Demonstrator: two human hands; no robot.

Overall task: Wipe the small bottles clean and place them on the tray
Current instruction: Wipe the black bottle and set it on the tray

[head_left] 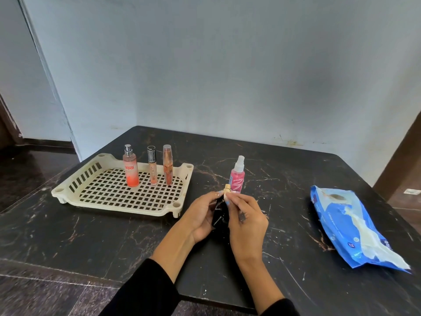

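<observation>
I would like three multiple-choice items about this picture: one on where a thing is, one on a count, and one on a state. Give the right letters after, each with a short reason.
1. Where does the pink spray bottle stand?
A. on the tray
B. on the table, to the right of the tray
C. on the blue wipes pack

2. How many bottles stand on the tray?
A. one
B. three
C. five

3. What is the state of the black bottle?
A. held in both hands
B. lying on the table
C. standing on the tray

Answers: 1 B, it stands on the dark table, outside the tray rim. 2 B, three upright bottles stand near the far edge. 3 A, the left hand grips it while the right hand presses a white wipe near its gold top.
</observation>
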